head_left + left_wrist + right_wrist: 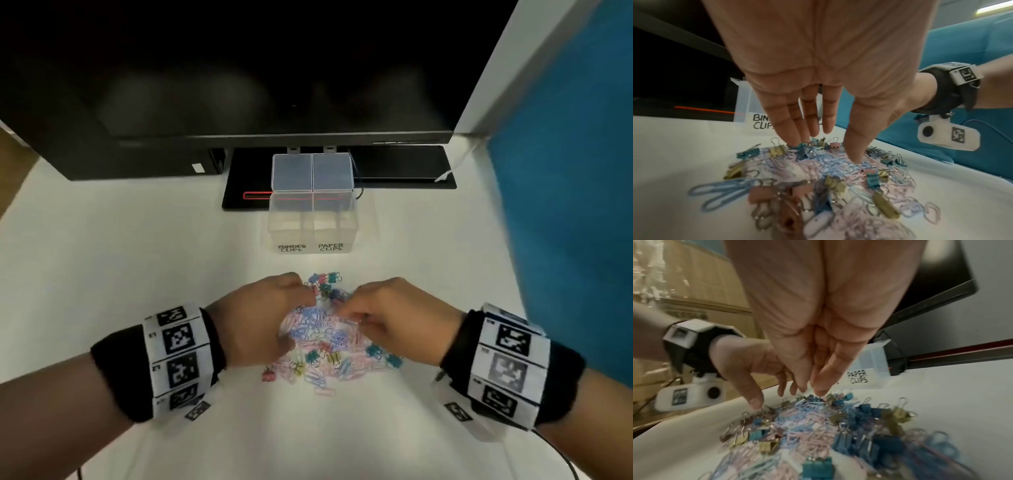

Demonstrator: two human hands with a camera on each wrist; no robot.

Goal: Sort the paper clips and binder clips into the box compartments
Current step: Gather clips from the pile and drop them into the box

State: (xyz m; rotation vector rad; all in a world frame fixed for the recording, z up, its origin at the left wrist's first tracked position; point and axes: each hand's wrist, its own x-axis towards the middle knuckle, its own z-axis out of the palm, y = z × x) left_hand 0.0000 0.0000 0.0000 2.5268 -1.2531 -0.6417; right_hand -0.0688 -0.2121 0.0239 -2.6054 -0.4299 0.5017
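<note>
Your hands over the clip pile

Head view: your left hand (260,318) and right hand (394,317) hover over the mixed pile of clips (325,339) on the tabletop (137,246), the box (312,222) (lids open) behind. Left wrist: straight fingers (791,128) touch clips, gripping nothing. Right wrist: fingers (824,378) extended together, empty.

Bare table (137,246) flanks the open box (312,219); monitor (239,68) overhangs behind it.
</note>
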